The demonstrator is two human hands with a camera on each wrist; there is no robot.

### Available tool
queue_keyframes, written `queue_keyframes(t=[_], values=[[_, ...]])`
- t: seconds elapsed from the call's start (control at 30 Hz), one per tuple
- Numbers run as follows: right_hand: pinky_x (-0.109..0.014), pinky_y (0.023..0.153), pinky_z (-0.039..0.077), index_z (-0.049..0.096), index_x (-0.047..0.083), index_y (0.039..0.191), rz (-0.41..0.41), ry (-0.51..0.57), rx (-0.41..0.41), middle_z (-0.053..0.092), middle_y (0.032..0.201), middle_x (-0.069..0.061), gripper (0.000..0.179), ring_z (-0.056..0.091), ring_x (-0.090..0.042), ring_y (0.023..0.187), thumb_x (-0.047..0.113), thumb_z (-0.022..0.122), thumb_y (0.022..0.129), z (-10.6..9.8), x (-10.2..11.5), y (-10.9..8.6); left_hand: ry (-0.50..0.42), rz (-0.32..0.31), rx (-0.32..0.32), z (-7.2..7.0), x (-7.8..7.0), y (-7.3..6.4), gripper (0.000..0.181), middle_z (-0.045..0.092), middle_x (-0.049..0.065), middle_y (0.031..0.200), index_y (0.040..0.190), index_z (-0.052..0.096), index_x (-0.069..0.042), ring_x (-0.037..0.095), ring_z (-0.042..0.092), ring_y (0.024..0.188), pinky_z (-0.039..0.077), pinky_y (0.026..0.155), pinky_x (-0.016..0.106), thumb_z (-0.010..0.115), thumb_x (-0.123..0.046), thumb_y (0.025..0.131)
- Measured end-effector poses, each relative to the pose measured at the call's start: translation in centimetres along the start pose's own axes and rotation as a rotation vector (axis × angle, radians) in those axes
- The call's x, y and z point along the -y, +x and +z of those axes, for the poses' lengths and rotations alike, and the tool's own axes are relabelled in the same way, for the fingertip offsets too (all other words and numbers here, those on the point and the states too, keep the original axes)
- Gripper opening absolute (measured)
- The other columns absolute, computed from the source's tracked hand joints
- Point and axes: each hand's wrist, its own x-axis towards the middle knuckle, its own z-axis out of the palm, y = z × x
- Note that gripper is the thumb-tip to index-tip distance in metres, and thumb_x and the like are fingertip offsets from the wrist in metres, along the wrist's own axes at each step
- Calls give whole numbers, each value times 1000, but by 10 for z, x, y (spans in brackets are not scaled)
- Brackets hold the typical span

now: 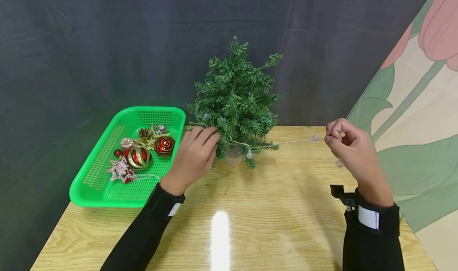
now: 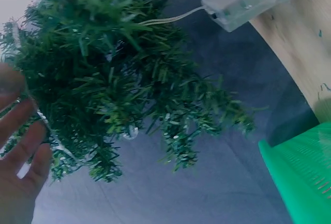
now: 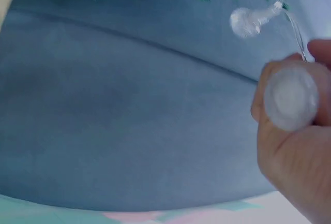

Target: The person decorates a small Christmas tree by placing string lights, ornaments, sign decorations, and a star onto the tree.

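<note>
A small green artificial Christmas tree (image 1: 237, 92) stands at the back of the table. A clear wire light string (image 1: 297, 141) with round bulbs crosses its lower branches and stretches right to my right hand (image 1: 352, 155), which pinches it between thumb and fingers. One bulb (image 3: 291, 98) hangs at that hand in the right wrist view, and another bulb (image 3: 245, 23) sits further along the wire. My left hand (image 1: 195, 153) is at the tree's lower left branches; in the left wrist view its extended fingers (image 2: 26, 144) touch the wire.
Left of the tree, a green plastic basket (image 1: 76, 191) holds baubles, stars and a pinecone. A clear battery box (image 2: 253, 1) on a wire lies by the tree's base. Dark cloth (image 1: 107, 56) hangs behind the wooden table (image 1: 272, 223); a floral cloth (image 1: 422, 144) hangs at right.
</note>
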Motion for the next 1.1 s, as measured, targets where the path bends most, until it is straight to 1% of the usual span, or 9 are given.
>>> queue_keyframes(t=[0.17, 0.3, 0.4, 0.5, 0.63, 0.73, 0.8, 0.97, 1.1], values=[[-25, 48, 33, 49, 10, 88, 8, -434, 98, 51, 88, 7, 21, 49, -6, 63, -2, 65, 95, -11, 18, -13, -64, -5, 61, -1, 4, -1, 5, 66, 10, 101, 102, 70, -8, 29, 53, 91, 41, 76, 41, 69, -9, 98], [-25, 48, 34, 49, 12, 91, -28, -470, 207, 48, 82, 9, 25, 46, -5, 52, -3, 69, 93, -13, 23, -15, -135, 8, 28, -7, 11, -3, 5, 64, 9, 95, 90, 68, -10, 30, 54, 91, 44, 81, 43, 70, -9, 95], [-26, 49, 32, 47, 8, 94, -57, -431, 197, 44, 78, 7, 25, 41, -5, 50, -7, 67, 93, -15, 25, -14, -212, 15, -22, -12, 14, -4, 5, 67, 11, 97, 91, 71, -9, 31, 58, 95, 47, 88, 45, 68, -8, 96], [-25, 51, 31, 44, 6, 99, -30, -510, 143, 46, 76, 3, 20, 39, -6, 53, 0, 64, 98, -16, 28, -13, -276, 11, -86, -14, 15, -1, 10, 69, 13, 100, 96, 73, -6, 31, 60, 97, 49, 91, 44, 65, -9, 100], [-23, 55, 32, 42, 3, 107, 13, -676, 24, 53, 78, -6, 20, 44, -10, 58, 15, 58, 104, -6, 31, -6, -275, -12, -187, -13, 15, 6, 14, 69, 15, 100, 100, 74, -2, 32, 60, 96, 48, 91, 42, 63, -10, 103], [-25, 52, 33, 43, -1, 109, -48, -758, -92, 51, 74, -9, 24, 43, -16, 56, 19, 55, 104, 6, 30, 5, -236, -37, -235, -11, 14, 12, 15, 68, 16, 99, 102, 73, -2, 33, 59, 95, 47, 90, 43, 61, -10, 104], [-27, 50, 31, 46, -2, 105, -137, -800, -164, 47, 69, -8, 22, 39, -19, 52, 18, 54, 105, 14, 26, 13, -221, -70, -255, -12, 13, 16, 14, 68, 16, 97, 102, 73, -2, 33, 58, 93, 46, 88, 44, 62, -10, 104], [-24, 47, 23, 56, -3, 90, -269, -777, -347, 42, 60, -7, 22, 31, -7, 48, 13, 51, 105, 24, 13, 40, -203, -170, -290, -13, 12, 26, 14, 68, 16, 92, 99, 74, -1, 34, 56, 87, 45, 83, 46, 64, -10, 102], [-23, 45, 20, 59, -3, 97, -220, -727, -410, 49, 60, -8, 19, 23, 5, 45, 11, 47, 103, 22, 7, 66, -175, -184, -283, -10, 10, 30, 13, 65, 16, 93, 101, 75, -2, 34, 54, 87, 44, 81, 46, 65, -11, 102]])
